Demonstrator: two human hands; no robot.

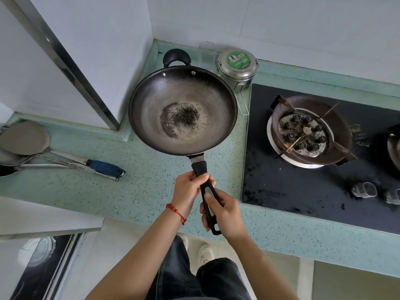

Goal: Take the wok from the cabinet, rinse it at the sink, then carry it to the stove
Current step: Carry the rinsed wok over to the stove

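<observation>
The dark wok (183, 109) hangs level above the green speckled counter (151, 191), in the corner to the left of the stove. Its bowl is worn grey with a black speckled patch at the bottom, and a black loop handle sits on its far rim. My left hand (189, 187) grips the long black handle close to the bowl. My right hand (225, 213) grips the same handle nearer its end. The black glass stove (281, 182) lies to the right, its round gas burner (307, 131) uncovered.
A steel canister with a green lid (237, 66) stands behind the wok's right rim. Ladles and a spatula with a blue handle (104, 167) lie on the counter at left. Two stove knobs (365, 189) sit near the stove's front. A second pot shows at the right edge.
</observation>
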